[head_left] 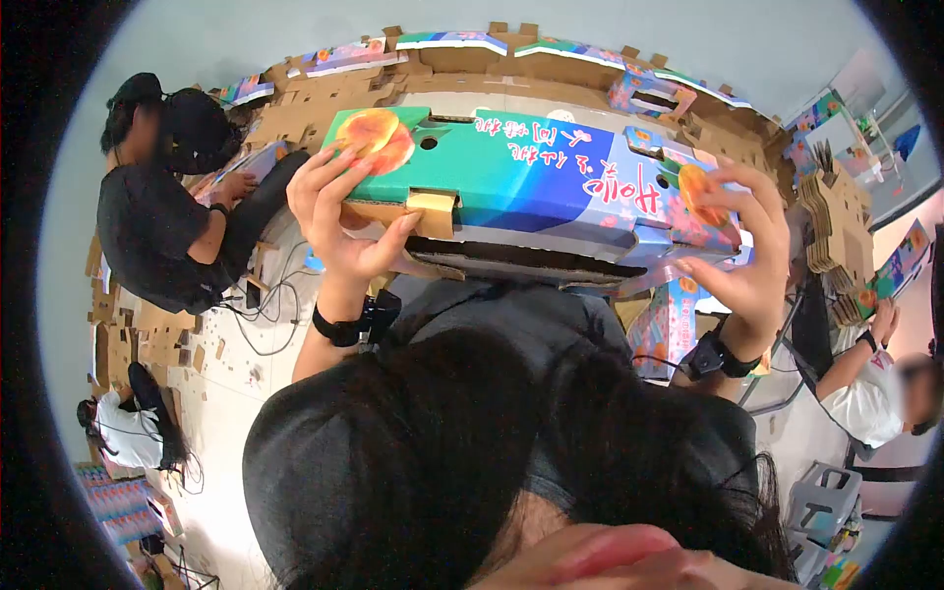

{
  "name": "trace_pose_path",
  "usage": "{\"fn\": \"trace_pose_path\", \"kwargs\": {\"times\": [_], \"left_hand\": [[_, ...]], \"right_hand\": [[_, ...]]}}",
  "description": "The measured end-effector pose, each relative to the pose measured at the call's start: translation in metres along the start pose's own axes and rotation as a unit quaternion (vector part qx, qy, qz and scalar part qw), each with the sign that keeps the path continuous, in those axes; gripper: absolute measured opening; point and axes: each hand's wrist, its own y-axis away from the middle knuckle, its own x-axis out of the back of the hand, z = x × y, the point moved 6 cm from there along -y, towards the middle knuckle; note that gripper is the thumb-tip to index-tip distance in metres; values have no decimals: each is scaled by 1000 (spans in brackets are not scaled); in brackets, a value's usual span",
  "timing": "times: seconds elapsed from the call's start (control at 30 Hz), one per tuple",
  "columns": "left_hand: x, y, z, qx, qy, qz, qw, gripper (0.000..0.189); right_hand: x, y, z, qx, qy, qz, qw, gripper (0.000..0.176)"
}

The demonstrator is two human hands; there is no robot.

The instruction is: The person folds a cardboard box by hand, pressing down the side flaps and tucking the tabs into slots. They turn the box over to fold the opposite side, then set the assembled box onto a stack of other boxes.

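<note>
I hold a printed cardboard fruit box up in front of me, green and blue with peach pictures and red lettering. My left hand grips its left end, fingers over the top and thumb under a cardboard flap. My right hand clasps the right end by the peach print. Both wrists wear black bands. My own dark hair and black top fill the lower part of the view.
Flat printed cartons and brown cardboard sheets are piled behind the box. A person in black works at the left, another person at the lower left, and one in white at the right. Cables and cardboard scraps lie on the floor.
</note>
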Motion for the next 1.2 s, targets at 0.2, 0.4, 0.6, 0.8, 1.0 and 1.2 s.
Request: {"fn": "trace_pose_path", "kwargs": {"times": [0.2,0.4,0.6,0.8,1.0,1.2], "left_hand": [[4,7,7,13,23,25,999,59],[3,6,5,18,30,20,999,58],[1,5,5,16,35,27,999,57],[3,0,11,-29,-3,-20,999,62],[18,6,1,-43,-29,67,996,90],[25,14,-21,0,44,109,993,88]], "right_hand": [[-35,-12,6,-26,-58,-87,994,60],[-40,-10,5,-9,-20,-102,995,61],[-43,1,-3,-13,66,-94,993,67],[-43,5,7,-38,-14,-70,997,104],[-43,5,21,-19,16,-119,993,115],[-36,23,62,-118,-43,-83,989,95]]}}
